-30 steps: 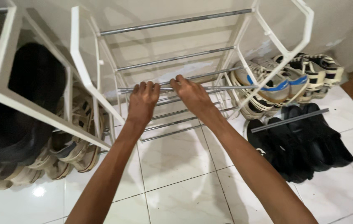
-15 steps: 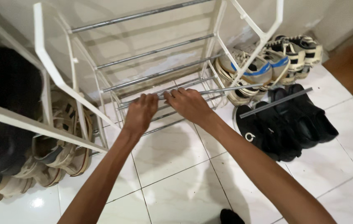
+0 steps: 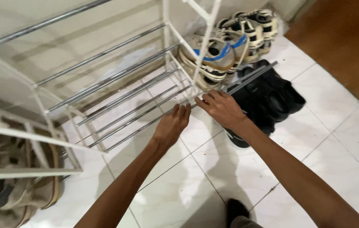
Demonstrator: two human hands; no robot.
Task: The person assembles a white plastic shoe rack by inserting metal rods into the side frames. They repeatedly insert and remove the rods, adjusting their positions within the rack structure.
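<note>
Head view: left hand (image 3: 172,125) palm down, fingers curled over front metal rod (image 3: 145,125) of white shoe rack (image 3: 169,25), grasping it low, just above white tiled floor (image 3: 335,139). Right hand (image 3: 221,107) beside it, fingers bent around same rod near rack's right post. Loose grey bar (image 3: 253,76) lies across black shoes (image 3: 272,95) right of rack. White sneakers with blue stripe (image 3: 217,55) behind post. Beige shoes (image 3: 15,198) under second rack, far left. No labels legible.
</note>
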